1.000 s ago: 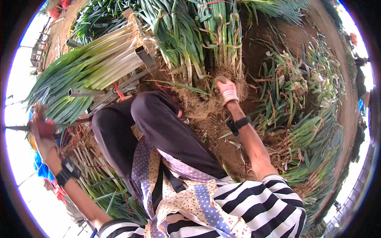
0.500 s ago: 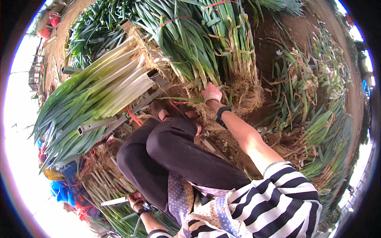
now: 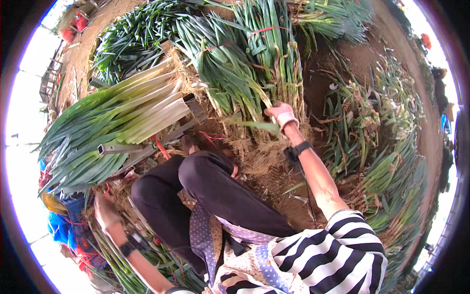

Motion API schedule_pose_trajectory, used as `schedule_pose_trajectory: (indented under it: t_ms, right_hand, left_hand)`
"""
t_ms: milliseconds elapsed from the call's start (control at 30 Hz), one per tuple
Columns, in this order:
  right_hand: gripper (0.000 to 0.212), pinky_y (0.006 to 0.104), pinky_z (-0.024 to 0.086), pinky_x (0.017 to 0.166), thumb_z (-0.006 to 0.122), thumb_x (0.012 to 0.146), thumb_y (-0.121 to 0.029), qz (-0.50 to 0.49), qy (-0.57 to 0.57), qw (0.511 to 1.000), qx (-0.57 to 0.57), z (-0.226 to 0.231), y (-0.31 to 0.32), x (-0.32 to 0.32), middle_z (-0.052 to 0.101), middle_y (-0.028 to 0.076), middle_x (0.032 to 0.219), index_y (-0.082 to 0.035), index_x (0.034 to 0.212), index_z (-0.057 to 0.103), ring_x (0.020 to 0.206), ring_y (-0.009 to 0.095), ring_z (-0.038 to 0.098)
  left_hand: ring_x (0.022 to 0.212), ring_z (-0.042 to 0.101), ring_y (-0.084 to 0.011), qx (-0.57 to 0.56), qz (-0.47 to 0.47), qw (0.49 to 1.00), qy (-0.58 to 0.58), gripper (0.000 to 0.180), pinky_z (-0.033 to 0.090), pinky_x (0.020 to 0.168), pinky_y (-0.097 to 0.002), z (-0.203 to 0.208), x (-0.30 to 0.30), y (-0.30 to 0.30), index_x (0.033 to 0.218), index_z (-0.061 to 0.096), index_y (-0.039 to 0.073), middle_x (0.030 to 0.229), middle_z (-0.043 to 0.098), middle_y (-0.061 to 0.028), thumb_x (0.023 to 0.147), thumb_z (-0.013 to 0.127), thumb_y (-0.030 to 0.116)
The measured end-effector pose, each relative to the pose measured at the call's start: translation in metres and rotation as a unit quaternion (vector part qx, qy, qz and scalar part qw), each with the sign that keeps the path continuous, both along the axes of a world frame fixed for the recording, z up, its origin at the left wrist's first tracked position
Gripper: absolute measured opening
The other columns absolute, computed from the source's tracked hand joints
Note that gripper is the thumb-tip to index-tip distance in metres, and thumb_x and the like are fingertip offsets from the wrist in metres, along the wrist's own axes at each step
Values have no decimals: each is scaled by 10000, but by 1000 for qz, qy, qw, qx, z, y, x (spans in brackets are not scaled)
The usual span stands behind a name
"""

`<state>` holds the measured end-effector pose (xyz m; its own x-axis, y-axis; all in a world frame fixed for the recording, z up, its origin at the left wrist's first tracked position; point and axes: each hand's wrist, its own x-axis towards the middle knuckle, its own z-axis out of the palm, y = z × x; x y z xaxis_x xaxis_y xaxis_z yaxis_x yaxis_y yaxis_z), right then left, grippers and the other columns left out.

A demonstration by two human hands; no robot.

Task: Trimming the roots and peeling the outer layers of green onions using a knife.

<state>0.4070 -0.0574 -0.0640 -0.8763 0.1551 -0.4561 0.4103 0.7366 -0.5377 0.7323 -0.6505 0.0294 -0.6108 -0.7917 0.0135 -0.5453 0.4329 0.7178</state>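
My right hand point(image 3: 282, 116), in a light glove that leaves the wrist bare, is closed on the lower end of a leek point(image 3: 262, 94) at the bundle in front of me. This leek bundle point(image 3: 218, 61), tied with a red band, stands with its roots toward me. Beside it is a second tied leek bundle point(image 3: 274, 49). My left hand point(image 3: 106, 213) is smeared by motion, to the left of my knee; whether it holds anything does not show. Just beyond it, trimmed leeks point(image 3: 142, 110) with pale stems lie on a metal rack point(image 3: 125, 149).
Loose leeks point(image 3: 147, 259) lie under my left forearm. A heap of leek trimmings point(image 3: 360, 108) covers the ground at right, with more leeks point(image 3: 391, 181) nearer. A blue crate point(image 3: 73, 208) stands at far left. Further leeks point(image 3: 338, 19) lie at the back.
My left hand has swung forward and left, toward the rack; the thin pale blade-like thing it held no longer shows. My right hand has shifted right, drawing a leek's end with it.
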Motion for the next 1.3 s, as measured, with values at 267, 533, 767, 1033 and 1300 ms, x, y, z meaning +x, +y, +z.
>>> schedule_pose_trajectory:
  t_ms: [267, 533, 767, 1033, 1300]
  right_hand:
    - [364, 257, 465, 630, 666, 675, -152, -119, 1, 990, -80, 118, 100, 123, 637, 106, 878, 5, 997, 606, 651, 165, 563]
    - [282, 243, 425, 504, 600, 637, -53, -219, 168, 959, -61, 222, 149, 230, 592, 73, 722, 40, 904, 598, 558, 106, 531]
    - [404, 263, 539, 533, 729, 594, -67, 34, 280, 959, 23, 173, 150, 242, 613, 122, 862, 5, 973, 607, 638, 167, 622]
    - [386, 226, 442, 732, 621, 721, 17, -240, 188, 866, -396, 94, 56, 147, 604, 48, 972, 11, 1099, 545, 799, 103, 539]
    - [309, 215, 432, 637, 636, 757, -60, -274, 204, 785, -517, 122, 28, 97, 605, 22, 859, 16, 1050, 573, 709, 80, 515]
  left_hand:
    - [666, 583, -150, 170, -463, 865, 94, 136, 472, 598, -269, 97, -234, 361, 811, 538, 10, 702, 567, -81, 699, 479, -39]
    - [555, 536, -122, 738, -359, 552, -146, 329, 445, 531, -253, 54, -230, 547, 882, 598, 37, 680, 582, -37, 805, 627, 355]
    - [662, 576, -132, 740, -431, 507, 93, 260, 487, 621, -263, 56, -264, 542, 967, 569, -31, 813, 613, -64, 815, 612, 174]
    - [605, 535, -125, 720, -301, 601, 172, 113, 484, 582, -310, 33, -307, 507, 825, 573, 40, 693, 565, -13, 783, 644, 117]
    - [590, 540, -120, 334, -539, 770, 68, 329, 446, 519, -270, 7, -302, 492, 764, 586, -9, 693, 600, -56, 840, 578, 311]
